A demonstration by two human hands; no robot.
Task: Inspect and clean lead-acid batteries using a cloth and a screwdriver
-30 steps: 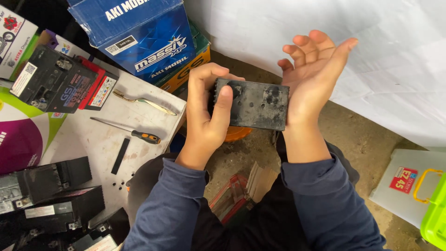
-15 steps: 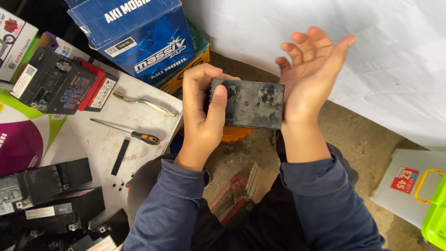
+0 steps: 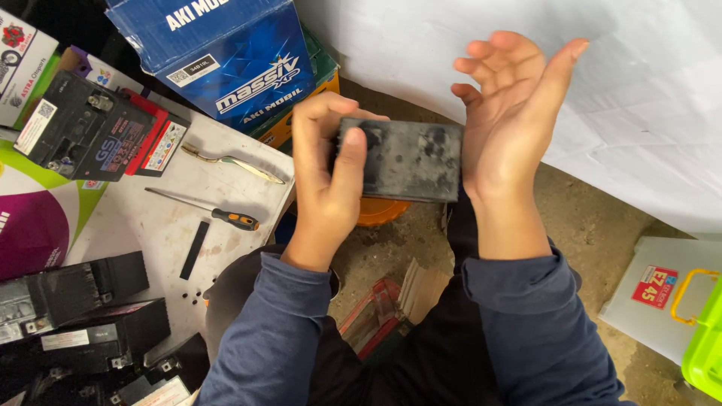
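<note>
left hand [image 3: 327, 188] grips the dusty black rectangular plastic block [image 3: 402, 159] at its left end, thumb across the front face, fingers curled behind. right hand [image 3: 511, 124] stands upright at the block's right end, palm pressed against it, fingers spread and loosely bent, enclosing nothing. the block sits level between both hands, held in the air above the dirt ground. both forearms wear blue-grey sleeves and rise from the lower edge of the view.

surroundings: one large blue cardboard box [image 3: 218, 60] stands just left of the hands. one orange-handled screwdriver [image 3: 207, 209] and one metal spoon-like tool [image 3: 229, 162] lie on the scuffed white board [image 3: 143, 233]. one black battery with red label [image 3: 86, 135] sits further left; at least three black battery casings [image 3: 75, 308] are stacked at lower left. one orange round object [image 3: 382, 212] shows partly beneath the block. one lime-green crate [image 3: 705, 342] sits at right.
</note>
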